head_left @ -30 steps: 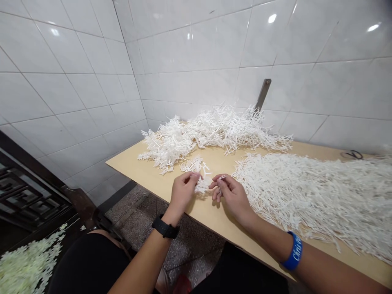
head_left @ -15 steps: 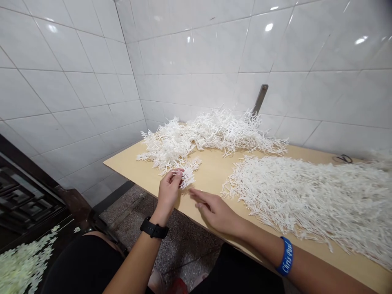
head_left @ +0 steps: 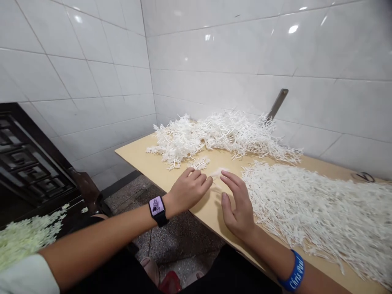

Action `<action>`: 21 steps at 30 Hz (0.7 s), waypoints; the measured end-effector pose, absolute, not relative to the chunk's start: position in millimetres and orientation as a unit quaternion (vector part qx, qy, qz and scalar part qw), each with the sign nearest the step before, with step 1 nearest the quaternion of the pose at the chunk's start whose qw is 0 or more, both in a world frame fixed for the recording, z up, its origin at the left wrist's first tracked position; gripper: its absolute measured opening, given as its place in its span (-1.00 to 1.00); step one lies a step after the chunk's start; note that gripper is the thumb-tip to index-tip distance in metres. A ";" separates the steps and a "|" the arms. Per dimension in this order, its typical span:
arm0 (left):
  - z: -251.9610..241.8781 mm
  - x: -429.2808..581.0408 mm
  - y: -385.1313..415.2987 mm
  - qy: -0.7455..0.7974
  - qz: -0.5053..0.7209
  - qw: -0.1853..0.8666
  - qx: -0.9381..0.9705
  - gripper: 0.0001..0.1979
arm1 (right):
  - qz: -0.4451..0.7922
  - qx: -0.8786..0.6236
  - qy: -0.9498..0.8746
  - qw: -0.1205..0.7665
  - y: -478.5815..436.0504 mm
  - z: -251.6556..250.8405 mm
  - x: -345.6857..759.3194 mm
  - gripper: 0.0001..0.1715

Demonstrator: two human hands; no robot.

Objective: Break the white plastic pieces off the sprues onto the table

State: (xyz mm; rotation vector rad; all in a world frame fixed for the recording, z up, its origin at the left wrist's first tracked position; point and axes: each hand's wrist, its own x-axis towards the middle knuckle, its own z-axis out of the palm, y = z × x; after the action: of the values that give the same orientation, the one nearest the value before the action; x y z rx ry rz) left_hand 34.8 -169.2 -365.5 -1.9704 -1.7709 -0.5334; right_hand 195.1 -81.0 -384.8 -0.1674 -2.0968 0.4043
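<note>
My left hand [head_left: 190,188], with a black watch [head_left: 157,206] on its wrist, lies palm down on the tan table [head_left: 143,157], fingers loosely stretched and nothing seen in them. My right hand [head_left: 237,202] lies flat beside it with fingers spread. A small blurred white plastic piece [head_left: 218,173] sits at the fingertips of both hands. Another small branched piece [head_left: 199,163] lies just beyond the left hand. Right of my right hand spreads a wide heap of thin white sticks [head_left: 309,204].
A pile of branched white plastic sprues [head_left: 214,134] fills the back of the table by the tiled wall. A metal bracket [head_left: 277,104] leans there; black scissors [head_left: 363,177] lie far right. Pale green pieces [head_left: 24,237] and dark furniture [head_left: 30,171] are at left.
My left hand let go of the branched white piece it pinched and dropped flat onto the table. My right hand drew back slightly with fingers spread. The view shifted left.
</note>
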 end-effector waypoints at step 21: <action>-347.7 77.4 -143.9 -0.571 -0.192 0.245 -0.759 -0.74 | -0.069 0.103 -0.970 0.211 -174.9 -323.7 152.3 -0.63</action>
State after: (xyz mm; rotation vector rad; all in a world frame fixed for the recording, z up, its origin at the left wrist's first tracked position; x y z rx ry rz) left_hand 77.4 -143.9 -347.7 -2.0727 -1.5597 -0.5250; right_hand 152.3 -174.9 -323.7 0.2862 -2.6954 -0.1918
